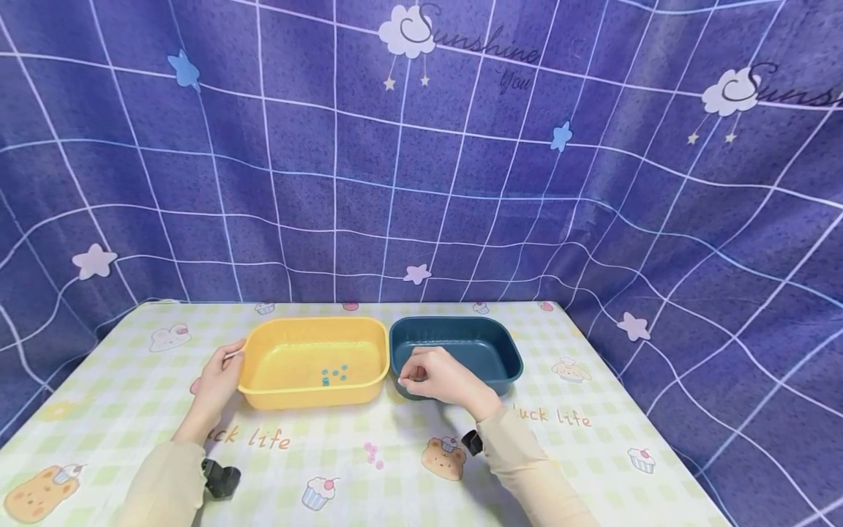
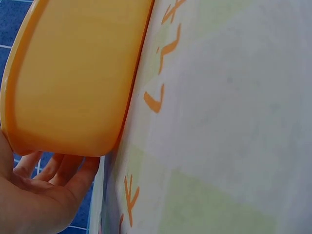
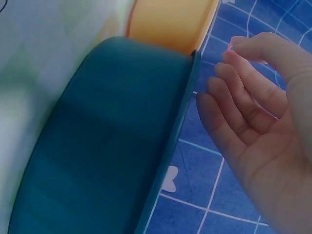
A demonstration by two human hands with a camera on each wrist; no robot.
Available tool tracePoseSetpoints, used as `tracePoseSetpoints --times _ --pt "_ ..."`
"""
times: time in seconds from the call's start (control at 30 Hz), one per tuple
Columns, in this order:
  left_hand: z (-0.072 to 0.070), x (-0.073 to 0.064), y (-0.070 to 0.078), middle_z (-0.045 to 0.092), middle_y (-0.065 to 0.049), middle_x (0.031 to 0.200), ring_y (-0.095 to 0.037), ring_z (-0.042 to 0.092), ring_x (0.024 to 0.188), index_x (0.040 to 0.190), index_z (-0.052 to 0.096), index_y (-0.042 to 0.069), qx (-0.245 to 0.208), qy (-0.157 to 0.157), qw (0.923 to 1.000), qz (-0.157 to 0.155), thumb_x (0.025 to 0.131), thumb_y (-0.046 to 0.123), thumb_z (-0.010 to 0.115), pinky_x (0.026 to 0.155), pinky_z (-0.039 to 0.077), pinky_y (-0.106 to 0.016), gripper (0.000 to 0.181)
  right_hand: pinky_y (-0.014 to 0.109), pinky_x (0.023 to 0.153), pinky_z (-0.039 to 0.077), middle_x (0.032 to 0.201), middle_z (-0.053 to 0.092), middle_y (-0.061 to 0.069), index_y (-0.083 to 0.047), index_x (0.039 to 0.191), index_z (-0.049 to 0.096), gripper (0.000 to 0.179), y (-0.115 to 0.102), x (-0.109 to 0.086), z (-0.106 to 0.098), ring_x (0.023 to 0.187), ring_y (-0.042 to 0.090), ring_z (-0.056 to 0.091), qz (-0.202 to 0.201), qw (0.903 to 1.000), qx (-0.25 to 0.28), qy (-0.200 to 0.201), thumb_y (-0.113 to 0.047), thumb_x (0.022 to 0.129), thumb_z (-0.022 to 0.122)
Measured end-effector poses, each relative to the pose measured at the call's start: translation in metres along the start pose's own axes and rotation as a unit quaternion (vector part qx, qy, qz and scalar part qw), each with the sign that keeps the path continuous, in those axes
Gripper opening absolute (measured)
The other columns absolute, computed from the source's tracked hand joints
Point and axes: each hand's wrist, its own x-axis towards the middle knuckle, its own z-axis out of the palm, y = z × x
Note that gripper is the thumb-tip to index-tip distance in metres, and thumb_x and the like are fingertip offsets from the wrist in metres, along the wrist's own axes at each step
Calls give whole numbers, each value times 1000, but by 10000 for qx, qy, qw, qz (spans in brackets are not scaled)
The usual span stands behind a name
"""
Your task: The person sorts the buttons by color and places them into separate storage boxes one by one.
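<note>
My left hand (image 1: 220,377) holds the left end of a yellow plastic basin (image 1: 309,399). In the left wrist view its fingers (image 2: 80,180) are bent against the basin's outer end wall. Several small teal bead-like pieces (image 1: 335,373) lie on the basin's floor. My right hand (image 1: 431,373) is over the near left part of a dark teal basin (image 1: 487,359), thumb and forefinger pinched together. Between those fingertips a bit of a small pink piece (image 3: 229,47) shows, mostly hidden; the other fingers are loosely curled.
Several small pink pieces (image 1: 372,454) lie on the patterned tablecloth (image 1: 263,483) in front of the basins. The two basins stand side by side, rims close together. A blue curtain with white grid lines (image 1: 296,197) hangs behind the table.
</note>
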Motion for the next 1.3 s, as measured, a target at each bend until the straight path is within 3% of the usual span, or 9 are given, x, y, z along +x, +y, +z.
tracePoseSetpoints --times 0.13,0.33,0.47,0.57,0.63,0.7,0.77,0.93,1.3 --pt "0 0 2 45 -29 136 -17 55 106 145 27 4 28 -26 10000 34 102 29 28 71 45 -5 50 13 62 46 75 58 -6 -13 84 72 5 5 -1 0 69 6 54 94 10000 -29 0 -15 85 67" --pt "1 -1 4 42 -29 138 -34 48 120 146 26 3 -24 -81 10000 19 102 27 27 72 44 -4 50 15 63 47 77 60 -6 -11 85 72 6 10 -3 -2 70 6 55 165 9998 63 71 -14 85 68" --pt "1 -2 4 44 -29 137 -17 57 105 146 26 4 16 -67 10000 1 102 28 27 72 44 -5 50 16 63 48 76 60 -5 -10 84 73 5 13 -3 -6 70 9 56 191 9997 67 139 -12 84 68" --pt "1 -2 4 44 -29 136 3 52 92 146 27 4 16 -61 10000 5 102 28 27 72 45 -5 50 18 62 49 75 60 -4 -8 84 73 5 16 -3 -8 69 10 57 204 9996 75 197 -11 84 68" --pt "1 -2 4 44 -29 136 7 49 89 146 27 4 16 -56 10000 5 102 29 27 72 45 -5 50 18 61 49 75 60 -3 -7 84 73 6 19 -3 -9 69 12 57 211 9994 104 248 -10 83 68" --pt "0 -2 4 44 -29 137 2 53 92 146 27 4 6 -57 10000 -21 102 29 27 72 45 -5 50 16 60 48 75 60 -2 -7 84 72 5 22 -3 -9 68 12 58 196 9993 88 304 -10 83 69" --pt "1 -2 4 43 -29 137 -13 57 102 146 26 4 -3 -71 10000 -43 102 29 26 72 45 -5 51 15 60 47 74 60 -2 -7 83 72 5 24 -4 -10 67 13 58 213 9991 99 344 -10 82 69" --pt "1 -3 3 41 -30 139 -38 46 122 147 23 4 -15 -89 9999 -92 102 31 24 70 43 -4 52 15 59 47 73 59 -3 -7 83 73 4 29 -5 -11 66 8 55 347 9984 162 417 -10 82 70" --pt "2 -2 1 40 -29 140 -39 45 124 146 24 4 -14 -54 10000 -58 102 32 23 70 42 -3 53 16 59 47 73 58 -3 -5 84 73 7 38 -7 -14 66 4 52 445 9975 243 492 -10 82 69"
